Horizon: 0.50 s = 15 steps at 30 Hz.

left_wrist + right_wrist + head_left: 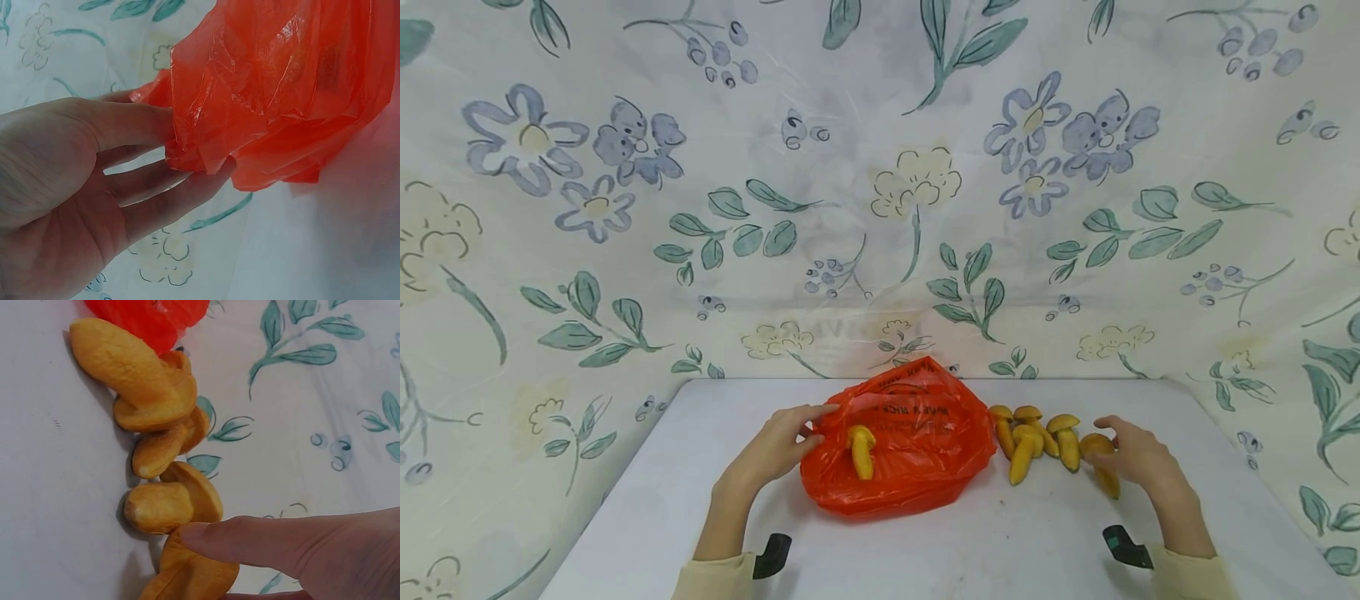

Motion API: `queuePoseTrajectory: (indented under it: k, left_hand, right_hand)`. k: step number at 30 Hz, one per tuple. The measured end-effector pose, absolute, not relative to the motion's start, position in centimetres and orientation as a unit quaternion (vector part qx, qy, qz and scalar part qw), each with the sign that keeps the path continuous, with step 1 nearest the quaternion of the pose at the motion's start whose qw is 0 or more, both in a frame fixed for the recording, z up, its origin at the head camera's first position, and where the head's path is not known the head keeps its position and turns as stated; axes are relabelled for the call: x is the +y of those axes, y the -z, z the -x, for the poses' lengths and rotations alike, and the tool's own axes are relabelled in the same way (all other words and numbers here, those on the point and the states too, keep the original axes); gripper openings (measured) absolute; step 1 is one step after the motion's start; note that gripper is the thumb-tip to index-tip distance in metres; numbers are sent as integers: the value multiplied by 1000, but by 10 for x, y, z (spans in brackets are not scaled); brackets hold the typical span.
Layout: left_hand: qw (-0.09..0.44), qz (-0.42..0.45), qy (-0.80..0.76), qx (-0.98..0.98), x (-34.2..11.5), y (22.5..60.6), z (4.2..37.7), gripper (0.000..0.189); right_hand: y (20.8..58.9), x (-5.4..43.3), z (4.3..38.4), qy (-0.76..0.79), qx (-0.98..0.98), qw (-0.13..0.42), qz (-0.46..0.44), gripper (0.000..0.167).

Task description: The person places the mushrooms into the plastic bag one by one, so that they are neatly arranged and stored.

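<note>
Pinching a mushroom (1106,479) by the cap (1092,447) — right hand (1141,457).

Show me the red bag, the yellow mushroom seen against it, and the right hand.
Red bag (921,462): head view, on bare plastic near its middle.
Yellow mushroom (863,462): head view, on its stem, below the cap.
Right hand (1138,454): head view, on the back of the hand.
</note>
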<state>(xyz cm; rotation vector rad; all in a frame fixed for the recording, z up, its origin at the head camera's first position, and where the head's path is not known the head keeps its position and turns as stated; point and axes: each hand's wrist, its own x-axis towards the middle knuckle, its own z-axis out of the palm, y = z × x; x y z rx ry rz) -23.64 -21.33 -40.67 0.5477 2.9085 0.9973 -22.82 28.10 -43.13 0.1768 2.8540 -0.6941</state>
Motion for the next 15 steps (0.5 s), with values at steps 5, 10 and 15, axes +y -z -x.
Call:
queuePoseTrajectory:
  k: [5, 10, 15]
  left_hand:
    - [9, -178, -319, 931, -214, 407, 236, 45]
    - [8, -182, -319, 930, -214, 407, 236, 45]
    - [7, -183, -319, 930, -214, 408, 236, 45]
  right_hand:
    - [437, 281, 230, 234, 964, 103, -70, 67]
    - [440, 282, 229, 230, 965, 104, -70, 67]
    - [441, 282, 229, 232, 965, 104, -63, 67]
